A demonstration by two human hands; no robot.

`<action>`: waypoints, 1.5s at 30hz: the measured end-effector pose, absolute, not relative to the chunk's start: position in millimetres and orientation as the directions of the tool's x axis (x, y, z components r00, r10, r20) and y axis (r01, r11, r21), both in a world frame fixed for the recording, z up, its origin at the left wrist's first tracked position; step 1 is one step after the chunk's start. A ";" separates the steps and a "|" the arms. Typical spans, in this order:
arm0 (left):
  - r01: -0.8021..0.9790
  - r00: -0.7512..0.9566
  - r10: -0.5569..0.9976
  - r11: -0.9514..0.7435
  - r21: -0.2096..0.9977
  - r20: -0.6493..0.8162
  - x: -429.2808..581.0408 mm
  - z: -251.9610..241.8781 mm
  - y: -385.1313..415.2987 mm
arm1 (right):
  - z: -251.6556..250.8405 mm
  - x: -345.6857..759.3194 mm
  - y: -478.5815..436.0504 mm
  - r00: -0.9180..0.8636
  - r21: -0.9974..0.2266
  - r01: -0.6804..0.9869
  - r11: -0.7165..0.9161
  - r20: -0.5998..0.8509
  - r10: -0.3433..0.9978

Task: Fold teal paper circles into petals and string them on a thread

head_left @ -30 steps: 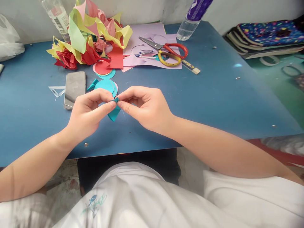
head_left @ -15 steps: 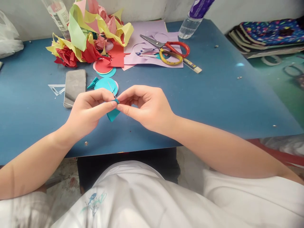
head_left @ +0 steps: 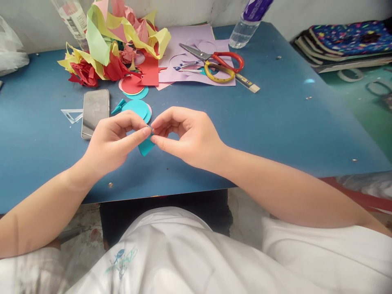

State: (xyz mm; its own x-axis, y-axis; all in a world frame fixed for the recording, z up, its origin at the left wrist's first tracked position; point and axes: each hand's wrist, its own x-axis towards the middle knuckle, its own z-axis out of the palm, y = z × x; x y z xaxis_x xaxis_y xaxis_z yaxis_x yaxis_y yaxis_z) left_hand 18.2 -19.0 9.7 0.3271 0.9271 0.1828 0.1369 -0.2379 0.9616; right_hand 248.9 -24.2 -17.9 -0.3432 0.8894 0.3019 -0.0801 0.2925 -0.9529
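On my feed, the left hand pinches the blue paper between thumb and forefinger. It lies between the hands, nearer the left, its long axis running from the fingertips toward the body, slightly leftward. The right hand is just beside; I cannot tell whether it grips.

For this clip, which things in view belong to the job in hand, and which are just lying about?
Likely part of the job:
held turquoise paper
turquoise discs
perhaps scissors

Apparently just lying about:
phone
plastic bag
purple-labelled bottle
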 end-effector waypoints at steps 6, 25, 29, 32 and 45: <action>0.230 0.315 0.873 -0.451 0.862 0.372 17.1 5.4 -19.9 | -12.7 254.7 -22.8 -0.322 -0.921 -0.055 0.386 0.382 0.866; 0.111 0.399 0.760 -0.595 0.796 0.513 12.8 -8.4 -7.6 | -10.0 253.9 -20.3 -0.295 -0.940 -0.032 0.341 0.335 0.895; 0.018 0.414 0.787 -0.511 0.860 0.459 14.8 -9.6 -7.5 | -11.2 253.6 -20.0 -0.294 -0.937 -0.034 0.346 0.341 0.893; 0.020 0.374 0.818 -0.479 0.878 0.438 14.9 -10.7 -10.5 | -13.4 252.9 -20.2 -0.296 -0.941 -0.032 0.336 0.330 0.897; 0.263 0.376 0.847 -0.486 0.834 0.375 13.3 0.2 -17.1 | -7.1 253.1 -27.8 -0.289 -0.957 -0.035 0.286 0.284 0.914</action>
